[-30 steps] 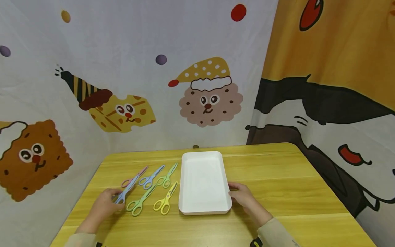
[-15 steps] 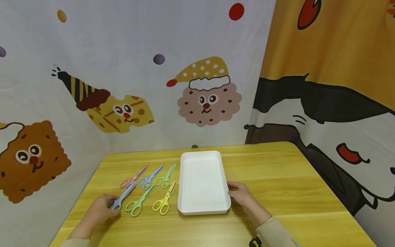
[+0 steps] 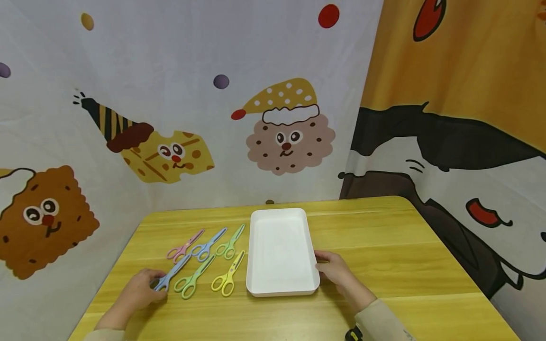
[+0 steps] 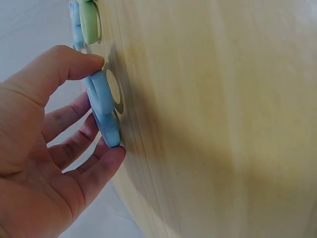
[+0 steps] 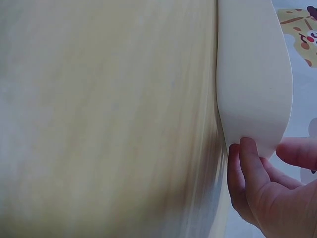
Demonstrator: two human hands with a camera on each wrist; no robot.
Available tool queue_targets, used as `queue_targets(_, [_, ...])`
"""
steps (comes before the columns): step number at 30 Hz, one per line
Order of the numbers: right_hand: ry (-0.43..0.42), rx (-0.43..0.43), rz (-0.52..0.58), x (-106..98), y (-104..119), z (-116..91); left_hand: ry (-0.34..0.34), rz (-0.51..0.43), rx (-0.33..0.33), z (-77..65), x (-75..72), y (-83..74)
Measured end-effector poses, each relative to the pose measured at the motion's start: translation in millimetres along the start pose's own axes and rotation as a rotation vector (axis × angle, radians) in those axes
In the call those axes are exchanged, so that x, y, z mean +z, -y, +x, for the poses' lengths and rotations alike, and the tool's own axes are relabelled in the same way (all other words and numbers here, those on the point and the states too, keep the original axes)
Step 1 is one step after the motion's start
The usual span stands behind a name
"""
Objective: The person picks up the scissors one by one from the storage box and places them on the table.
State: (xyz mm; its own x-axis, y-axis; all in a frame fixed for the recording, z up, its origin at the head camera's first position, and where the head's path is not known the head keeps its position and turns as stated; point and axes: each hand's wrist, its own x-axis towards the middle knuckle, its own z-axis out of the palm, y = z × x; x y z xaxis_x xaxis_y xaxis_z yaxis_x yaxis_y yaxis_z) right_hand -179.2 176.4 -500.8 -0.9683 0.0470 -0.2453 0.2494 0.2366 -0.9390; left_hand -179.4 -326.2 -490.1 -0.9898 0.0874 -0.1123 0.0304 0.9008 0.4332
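Observation:
My left hand (image 3: 140,290) pinches the handle loops of light blue scissors (image 3: 172,272) at the left of the table. In the left wrist view, the thumb is on one side of the blue scissors (image 4: 103,96) and the fingertips are on the other. Whether they touch the tabletop I cannot tell. Pink scissors (image 3: 184,245), a second blue pair (image 3: 206,244) and small green scissors (image 3: 230,244) lie behind. Larger green scissors (image 3: 193,278) and yellow scissors (image 3: 228,274) lie to their right. My right hand (image 3: 337,270) holds the right edge of a white tray (image 3: 316,284), fingers against its outer wall (image 5: 255,74).
The white tray stands mid-table, right of the scissors, with nothing in it. Wood-grain tabletop (image 3: 405,265) stretches to its right. A cartoon-printed cloth (image 3: 179,57) hangs behind the table's back edge.
My left hand has moved the blue scissors toward the table's near left, off the pink pair they overlapped. The right hand and the tray have stayed in place.

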Motion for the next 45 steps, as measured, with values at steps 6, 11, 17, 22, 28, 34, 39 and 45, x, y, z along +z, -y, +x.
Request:
queue_targets(6, [0.008,-0.007,0.006,-1.2,0.9,0.8,-0.003,0.022,0.015,0.1,2.1,3.9])
queue_targets(11, [0.007,-0.004,0.008,-1.1,-1.2,1.7,0.008,0.026,0.010,-0.1,1.8,4.4])
queue_targets(17, [0.005,-0.008,0.015,-0.9,-1.3,1.7,0.019,0.030,0.001,-1.5,-0.3,2.9])
queue_targets(22, [0.007,-0.011,0.010,-1.2,-0.2,0.7,0.013,0.026,0.018,-2.8,-1.1,1.1])
queue_targets(28, [-0.002,0.002,-0.009,-1.7,1.0,-0.2,-0.023,0.033,0.043,-4.7,-0.5,-0.7])
queue_targets(34, [0.007,-0.014,-0.018,-2.2,2.2,0.9,0.009,0.009,0.006,-5.0,-0.8,0.3])
queue_targets(39, [0.015,-0.008,-0.015,-1.7,4.0,1.2,-0.005,-0.014,0.006,-6.3,-2.3,-1.0])
queue_targets(45, [0.033,-0.009,0.027,-1.7,1.8,3.1,-0.117,-0.007,0.084,-5.5,-2.2,-14.2])
